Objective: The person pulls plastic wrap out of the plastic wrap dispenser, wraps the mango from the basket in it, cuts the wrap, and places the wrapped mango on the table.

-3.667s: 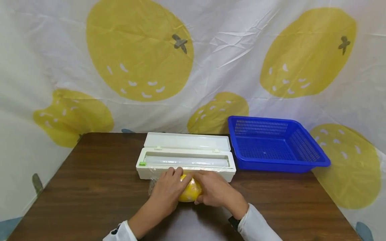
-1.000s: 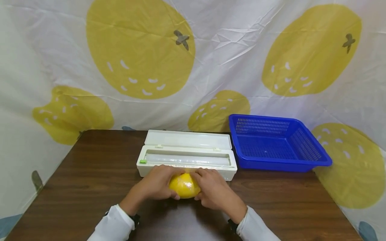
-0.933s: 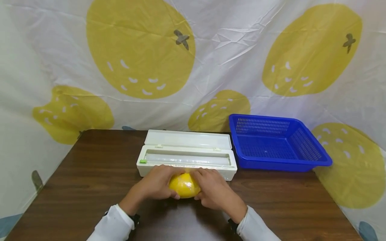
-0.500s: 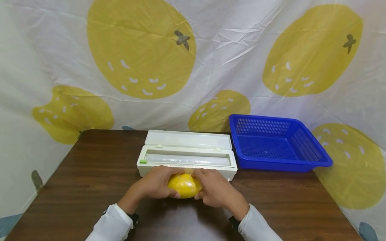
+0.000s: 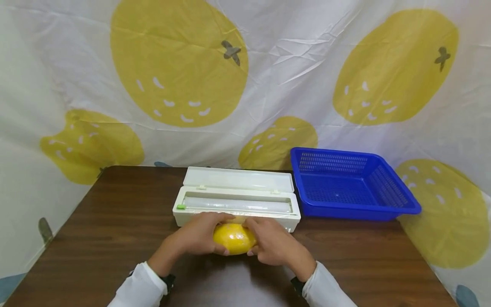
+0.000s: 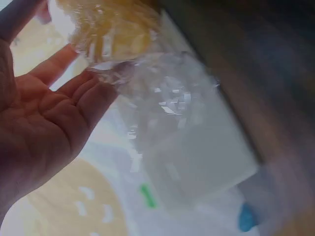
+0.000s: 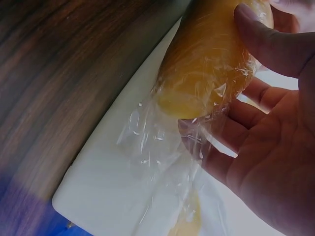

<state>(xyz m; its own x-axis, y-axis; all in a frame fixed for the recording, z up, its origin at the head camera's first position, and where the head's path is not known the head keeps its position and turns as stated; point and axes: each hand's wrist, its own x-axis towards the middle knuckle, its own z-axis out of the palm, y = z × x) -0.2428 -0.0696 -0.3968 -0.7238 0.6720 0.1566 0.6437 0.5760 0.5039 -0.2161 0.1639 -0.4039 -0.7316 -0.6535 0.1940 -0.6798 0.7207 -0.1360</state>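
A yellow oblong fruit [image 5: 235, 239] covered in clear film is held between both hands, in front of the cling film box [image 5: 295, 218]. My left hand [image 5: 201, 234] grips its left end, thumb at the near side. On the other end my right hand [image 5: 270, 239] holds it with thumb and fingers. Loose crinkled cling film [image 7: 162, 137] trails off the fruit past the fingers in the right wrist view. More film [image 6: 167, 98] hangs beside the fingers in the left wrist view. The fruit's underside is hidden in the head view.
Behind the hands, the white box has its lid [image 5: 238, 180] raised and a film roll [image 5: 238, 204] inside. A green slider [image 5: 181, 207] sits at its left end. A blue basket [image 5: 356, 211] stands right of it on the brown table [image 5: 126, 221].
Compared with the earliest frame, the left hand has shifted left and the fruit shows more of its length. Over the last half second hands and fruit have hardly moved.
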